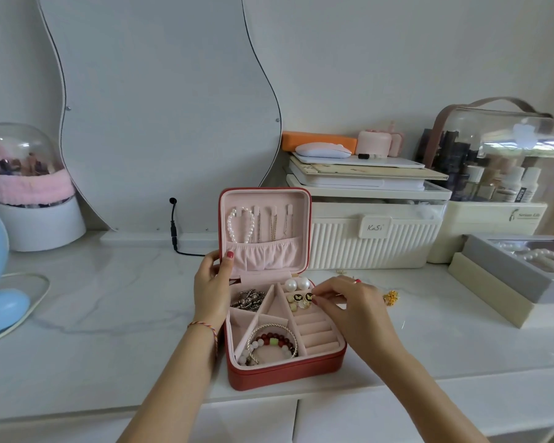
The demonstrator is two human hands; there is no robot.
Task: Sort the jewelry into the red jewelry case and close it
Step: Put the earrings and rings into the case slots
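Case [285, 374] open on desk between hands. Left hand [211, 284] grips lid edge; right hand [349, 310] pinches something small, probably an earring, over the earring slot. Risk: pinch slips, piece drops among bracelets [271, 343].

Two bare forearms, no sleeves in view. Left hand [210, 284]: red-polished thumbnail, and at the wrist a thin braided cord bracelet [205, 327] in red, yellow and dark threads, loose end trailing down the forearm. Right hand [349, 306]: red-polished nails too, a slim ring [355, 281] on one finger.
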